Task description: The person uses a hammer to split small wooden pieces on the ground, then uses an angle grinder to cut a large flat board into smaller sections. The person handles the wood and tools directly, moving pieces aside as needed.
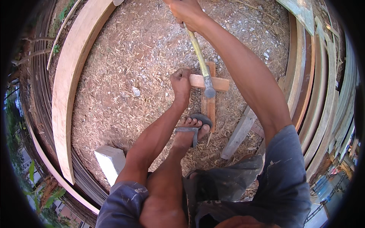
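Observation:
My right hand (187, 14) is at the top of the view, closed round the handle of a hammer (197, 49) with a worn yellowish handle. The hammer's grey head (210, 92) is over a short wooden piece (221, 84); I cannot tell whether they touch. My left hand (181, 84) grips the left end of that piece, which lies crosswise over a longer reddish board (208, 107) on the ground. Beside the board's near end is my foot in a dark flip-flop (193, 137), the sandal's tip against or over its edge.
Wood shavings and small stones cover the ground (125, 60). A long thick beam (64, 95) lies on the left, and several planks (323, 95) are stacked on the right. A grey squared timber (238, 133) and a pale block (111, 161) are closer to me.

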{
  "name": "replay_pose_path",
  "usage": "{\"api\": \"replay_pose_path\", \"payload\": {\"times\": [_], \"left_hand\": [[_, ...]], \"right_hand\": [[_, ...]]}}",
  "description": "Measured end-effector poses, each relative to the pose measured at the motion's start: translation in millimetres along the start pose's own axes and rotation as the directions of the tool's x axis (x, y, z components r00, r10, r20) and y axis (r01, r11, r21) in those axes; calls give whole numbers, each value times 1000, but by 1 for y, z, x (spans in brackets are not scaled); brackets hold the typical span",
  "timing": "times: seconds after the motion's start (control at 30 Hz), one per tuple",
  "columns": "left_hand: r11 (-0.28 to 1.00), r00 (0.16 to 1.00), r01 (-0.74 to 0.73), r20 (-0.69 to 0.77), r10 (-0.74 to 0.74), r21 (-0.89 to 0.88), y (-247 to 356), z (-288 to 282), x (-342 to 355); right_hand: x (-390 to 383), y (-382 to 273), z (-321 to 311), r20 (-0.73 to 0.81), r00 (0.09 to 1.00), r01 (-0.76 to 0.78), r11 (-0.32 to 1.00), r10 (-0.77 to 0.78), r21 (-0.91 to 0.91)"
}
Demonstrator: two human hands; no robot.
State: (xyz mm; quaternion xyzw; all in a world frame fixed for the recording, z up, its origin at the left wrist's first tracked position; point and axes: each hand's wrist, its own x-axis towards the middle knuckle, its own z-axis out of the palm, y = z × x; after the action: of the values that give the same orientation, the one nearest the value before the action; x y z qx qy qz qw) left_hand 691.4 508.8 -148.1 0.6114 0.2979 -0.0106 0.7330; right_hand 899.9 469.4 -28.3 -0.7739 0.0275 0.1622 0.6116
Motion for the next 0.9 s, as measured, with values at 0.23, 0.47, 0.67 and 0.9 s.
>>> {"api": "replay_pose_path", "payload": {"times": [0.23, 0.47, 0.67, 0.9], "left_hand": [[988, 920, -10, -389, -52, -156, -19, 24, -5], [965, 923, -78, -384, -26, -252, -25, 25, 0], [988, 974, -149, -167, 155, 49, -20, 13, -8], [804, 878, -408, 427, 217, 432, 44, -7, 60]], "right_hand": [[28, 22, 12, -259, 966, 6, 999, -16, -42], [34, 5, -4, -119, 992, -28, 980, 52, 198], [-33, -35, -30, -202, 978, 121, 934, -54, 335], [-31, -47, -23, -289, 955, 21, 985, -69, -169]]}}
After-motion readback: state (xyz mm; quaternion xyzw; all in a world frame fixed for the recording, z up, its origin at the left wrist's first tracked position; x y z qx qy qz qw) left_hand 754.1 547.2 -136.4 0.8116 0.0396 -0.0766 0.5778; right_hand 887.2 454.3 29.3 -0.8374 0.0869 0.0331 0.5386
